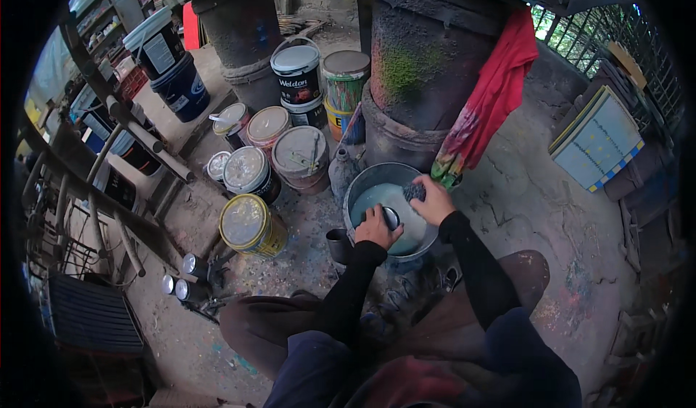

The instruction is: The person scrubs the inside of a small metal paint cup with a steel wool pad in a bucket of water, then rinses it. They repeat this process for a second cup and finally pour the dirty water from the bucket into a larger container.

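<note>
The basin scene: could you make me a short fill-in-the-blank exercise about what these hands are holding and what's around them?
1. The right hand holds a ____ (dark/white) rough pad.
2. The left hand holds a ____ (round/square) container.
3. The dark mug stands ____ (inside/outside) the basin.
4. The hanging cloth is mostly ____ (red/green).

Missing words: dark; round; outside; red.

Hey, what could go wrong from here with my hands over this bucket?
The round container could slip from your left hand into the cloudy water. Your left sleeve might knock the dark cup beside the bucket. The red cloth hangs near your right hand, so splashes may reach it.
</note>
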A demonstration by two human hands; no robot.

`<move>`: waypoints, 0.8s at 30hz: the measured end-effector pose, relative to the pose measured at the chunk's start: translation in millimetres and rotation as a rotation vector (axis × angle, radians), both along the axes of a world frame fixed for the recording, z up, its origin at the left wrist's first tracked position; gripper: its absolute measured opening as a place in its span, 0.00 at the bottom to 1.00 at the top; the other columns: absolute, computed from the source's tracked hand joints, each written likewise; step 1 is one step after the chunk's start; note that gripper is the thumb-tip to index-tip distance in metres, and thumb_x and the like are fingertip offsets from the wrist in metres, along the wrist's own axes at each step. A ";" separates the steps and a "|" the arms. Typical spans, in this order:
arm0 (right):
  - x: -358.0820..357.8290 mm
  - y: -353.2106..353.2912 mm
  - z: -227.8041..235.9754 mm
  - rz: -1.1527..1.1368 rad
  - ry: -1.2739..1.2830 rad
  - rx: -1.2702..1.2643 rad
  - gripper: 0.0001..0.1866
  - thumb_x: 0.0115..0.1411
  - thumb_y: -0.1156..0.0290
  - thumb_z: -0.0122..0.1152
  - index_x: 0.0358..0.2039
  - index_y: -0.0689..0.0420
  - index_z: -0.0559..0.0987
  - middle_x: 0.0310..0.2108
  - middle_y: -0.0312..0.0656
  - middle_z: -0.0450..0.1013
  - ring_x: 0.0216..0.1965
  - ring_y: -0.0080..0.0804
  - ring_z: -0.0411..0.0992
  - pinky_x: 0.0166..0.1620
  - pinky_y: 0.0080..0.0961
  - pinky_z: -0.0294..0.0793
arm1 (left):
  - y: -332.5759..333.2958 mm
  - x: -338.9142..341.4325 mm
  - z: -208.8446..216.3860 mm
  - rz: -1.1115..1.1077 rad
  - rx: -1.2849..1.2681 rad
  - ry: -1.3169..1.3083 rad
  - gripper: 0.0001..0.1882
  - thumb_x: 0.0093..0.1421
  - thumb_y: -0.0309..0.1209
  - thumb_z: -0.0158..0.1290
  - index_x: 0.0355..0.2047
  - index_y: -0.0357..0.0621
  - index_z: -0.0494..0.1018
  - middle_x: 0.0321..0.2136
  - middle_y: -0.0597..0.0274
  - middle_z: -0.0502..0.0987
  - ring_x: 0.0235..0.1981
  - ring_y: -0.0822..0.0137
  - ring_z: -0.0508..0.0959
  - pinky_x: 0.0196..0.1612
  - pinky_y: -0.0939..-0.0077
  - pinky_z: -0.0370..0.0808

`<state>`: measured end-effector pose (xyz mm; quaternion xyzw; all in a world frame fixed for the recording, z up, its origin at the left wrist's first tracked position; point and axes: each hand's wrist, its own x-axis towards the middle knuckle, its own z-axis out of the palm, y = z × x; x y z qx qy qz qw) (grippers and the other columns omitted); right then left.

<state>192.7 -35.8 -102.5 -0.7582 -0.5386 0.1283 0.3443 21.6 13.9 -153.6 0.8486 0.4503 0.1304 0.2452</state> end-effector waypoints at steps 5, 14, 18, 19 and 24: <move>6.3 8.2 137.2 0.407 0.384 0.020 0.27 0.50 0.81 0.55 0.52 0.57 0.62 0.46 0.40 0.63 0.36 0.24 0.69 0.36 0.20 0.74 | -1.5 -9.3 1.5 0.045 0.055 -0.148 0.38 0.45 0.49 0.59 0.51 0.42 0.58 0.40 0.49 0.68 0.34 0.45 0.75 0.33 0.56 0.74; 12.1 9.0 -57.2 0.195 -0.001 -0.139 0.28 0.46 0.76 0.61 0.50 0.50 0.69 0.38 0.51 0.73 0.43 0.49 0.70 0.44 0.39 0.71 | -4.3 -3.9 -3.6 0.083 0.128 -0.547 0.33 0.47 0.38 0.57 0.51 0.40 0.58 0.41 0.47 0.67 0.39 0.46 0.73 0.38 0.60 0.72; 1.8 5.1 -40.3 0.112 0.005 -0.164 0.23 0.45 0.74 0.64 0.44 0.48 0.71 0.35 0.50 0.74 0.40 0.50 0.71 0.43 0.41 0.70 | -2.6 -9.2 1.1 0.078 0.180 -0.518 0.34 0.46 0.37 0.59 0.51 0.41 0.59 0.40 0.49 0.68 0.38 0.48 0.73 0.37 0.61 0.72; 3.1 5.9 -0.6 0.128 -0.035 -0.213 0.24 0.46 0.73 0.64 0.45 0.50 0.70 0.36 0.50 0.73 0.41 0.51 0.71 0.43 0.39 0.69 | -2.5 -5.4 6.1 0.072 0.184 -0.510 0.34 0.46 0.38 0.59 0.51 0.41 0.59 0.40 0.49 0.68 0.38 0.48 0.73 0.37 0.61 0.72; 3.9 10.2 163.2 0.408 0.271 -0.025 0.22 0.55 0.73 0.57 0.50 0.56 0.67 0.38 0.39 0.71 0.42 0.26 0.70 0.45 0.23 0.68 | -1.2 -13.3 -8.3 0.097 0.107 -0.609 0.36 0.49 0.39 0.57 0.54 0.41 0.56 0.46 0.47 0.66 0.43 0.45 0.71 0.41 0.59 0.71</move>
